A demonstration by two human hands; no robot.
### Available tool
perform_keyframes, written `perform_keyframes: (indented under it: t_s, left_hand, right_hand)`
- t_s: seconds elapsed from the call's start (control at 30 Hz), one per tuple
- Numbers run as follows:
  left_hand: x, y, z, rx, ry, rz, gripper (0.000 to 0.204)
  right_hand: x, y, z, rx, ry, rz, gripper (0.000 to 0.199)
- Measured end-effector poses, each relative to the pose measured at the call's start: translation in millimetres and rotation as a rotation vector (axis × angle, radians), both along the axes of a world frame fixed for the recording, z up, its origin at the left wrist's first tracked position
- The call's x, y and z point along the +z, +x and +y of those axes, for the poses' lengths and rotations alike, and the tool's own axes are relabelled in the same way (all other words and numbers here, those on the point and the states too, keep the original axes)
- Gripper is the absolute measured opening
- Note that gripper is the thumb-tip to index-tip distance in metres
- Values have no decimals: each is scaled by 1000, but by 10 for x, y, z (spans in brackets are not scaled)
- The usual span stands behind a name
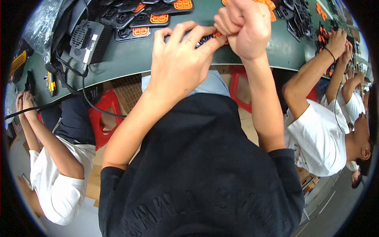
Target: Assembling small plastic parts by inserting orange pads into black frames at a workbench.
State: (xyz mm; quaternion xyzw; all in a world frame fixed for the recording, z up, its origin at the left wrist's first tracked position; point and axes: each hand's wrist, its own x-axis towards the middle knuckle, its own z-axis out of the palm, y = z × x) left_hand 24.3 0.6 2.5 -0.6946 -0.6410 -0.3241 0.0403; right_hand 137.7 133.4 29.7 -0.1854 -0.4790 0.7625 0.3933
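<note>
The dark green workbench (130, 59) fills the top of the view from nine o'clock round to two o'clock, its edge bending with the lens. Seated co-workers in white shirts flank it: one at eight o'clock (59, 173), another at three o'clock (316, 138) with a hand up at the bench edge. A red stool (103, 118) stands under the bench at about nine o'clock. A black boxy device with a vent grille (89, 39) sits at eleven o'clock, its cable trailing off the edge. Rows of black parts with orange inserts (152, 19) lie at twelve o'clock, with another pile (300, 19) at one o'clock.

The left hand (177, 63), just above centre, curls its fingers down, thumb and forefinger pinching a small black and orange part (211, 37) at twelve o'clock. The right hand (244, 27) is closed into a loose fist over the same part from the other side, the two hands touching.
</note>
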Motion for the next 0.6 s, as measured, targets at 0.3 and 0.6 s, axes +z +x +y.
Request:
perform_keyframes:
  t_s: [0.3, 0.6]
  left_hand:
    - [-36, -30, 2, -19, 13, -29, 32]
    - [-69, -33, -37, -2, 18, -52, 30]
  right_hand:
    - [-78, -81, 316, 323, -82, 602, 61]
    - [560, 72, 64, -169, -85, -105, 65]
